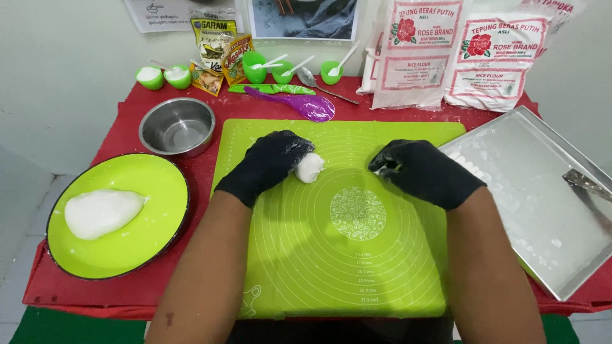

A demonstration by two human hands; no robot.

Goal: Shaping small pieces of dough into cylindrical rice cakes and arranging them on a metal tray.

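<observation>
Both my hands wear black gloves over a green silicone mat (344, 267) on a red-covered table. My left hand (271, 162) holds a white lump of dough (310, 167) against the mat's upper middle. My right hand (424, 172) is curled shut to the right of it, pinching a small white bit of dough (381, 170) between the fingertips. A larger white mass of dough (99, 212) lies on a round green plate (153, 185) at the left.
An empty steel bowl (177, 126) stands behind the plate. A floured metal tray (542, 210) with a scraper (586, 191) sits at the right. Flour bags (446, 51), small green cups with spoons, seasoning packets and a purple spatula (299, 105) line the back edge.
</observation>
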